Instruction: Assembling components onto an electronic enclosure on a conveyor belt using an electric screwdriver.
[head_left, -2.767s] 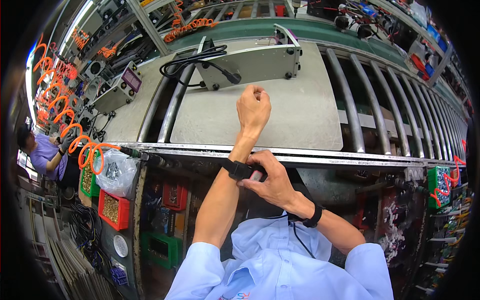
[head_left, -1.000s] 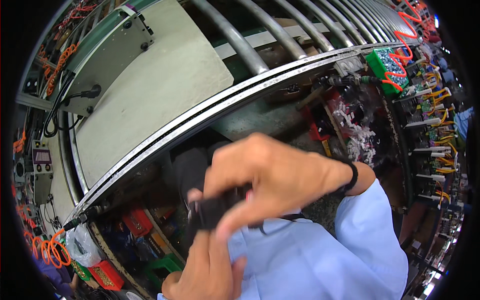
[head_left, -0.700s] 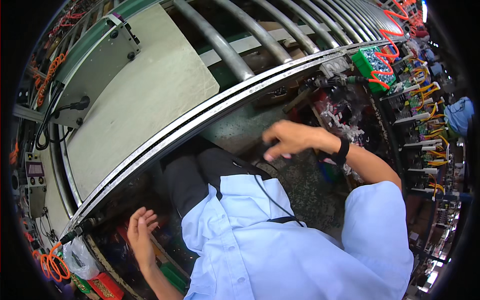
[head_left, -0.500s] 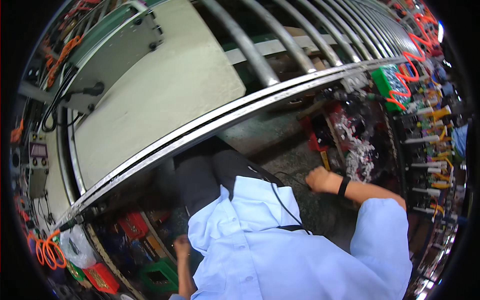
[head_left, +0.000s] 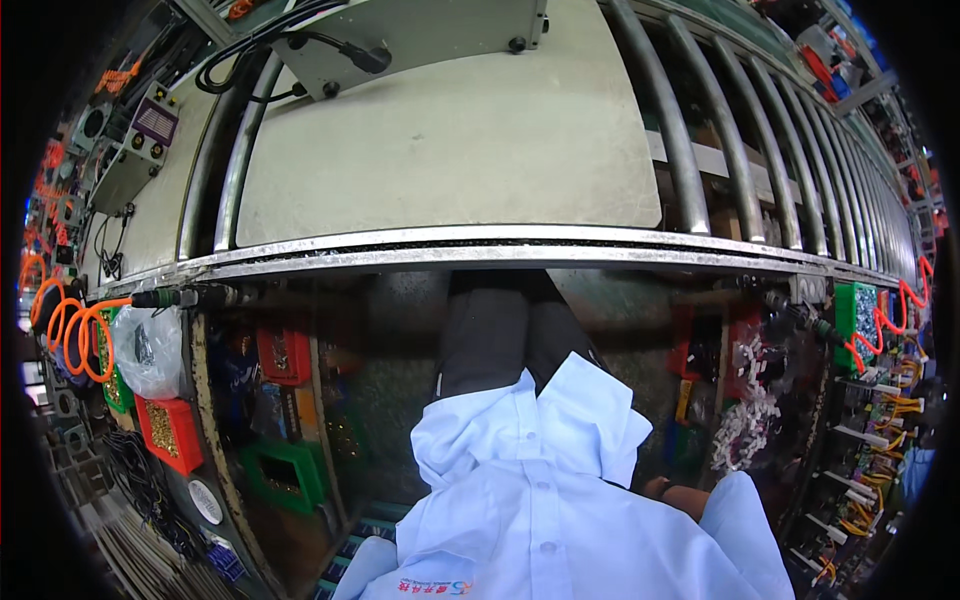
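My right hand (head_left: 655,487) hangs low beside my body, small and dark, with a black band at the wrist. Its fingers cannot be made out. The closest things to it are the white scraps (head_left: 745,430) piled on the shelf at the right. My left hand is out of sight; only its light blue sleeve (head_left: 368,568) shows at the lower edge. In front of me a pale flat board (head_left: 450,160) lies on the roller conveyor (head_left: 680,150), and neither hand touches it. A grey metal box (head_left: 430,45) with a black plug and cable stands on the board.
The conveyor's metal rail (head_left: 480,245) crosses in front of my legs. At left are a red bin (head_left: 168,435) of small brass-coloured parts, a green bin (head_left: 285,475) and a coiled orange hose (head_left: 75,320). Another green bin (head_left: 855,315) and bundled wires (head_left: 870,470) are at right.
The view has turned, so the rail now runs level across. My right hand has dropped back from beside the right shelf toward my body. My left hand has gone out of view.
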